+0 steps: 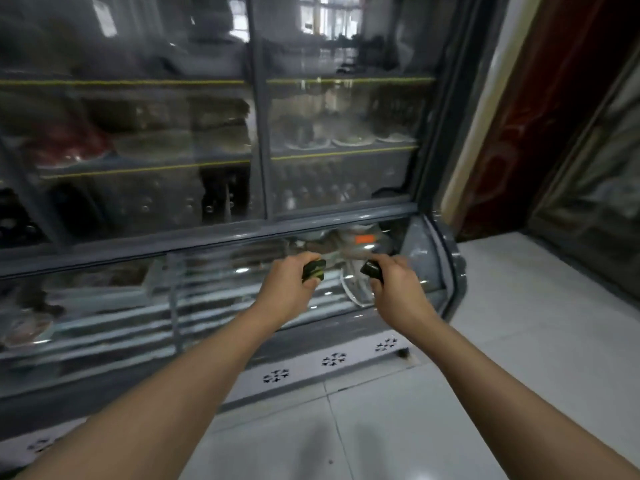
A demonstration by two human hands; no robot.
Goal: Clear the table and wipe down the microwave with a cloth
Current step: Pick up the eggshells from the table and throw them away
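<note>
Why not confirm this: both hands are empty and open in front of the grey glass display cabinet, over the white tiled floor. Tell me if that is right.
Not quite. The head view shows neither hand empty: the left hand grips a small dark object, and the right hand grips another dark object. The rest holds: they are in front of the grey glass display cabinet, over the white tiled floor.
</note>
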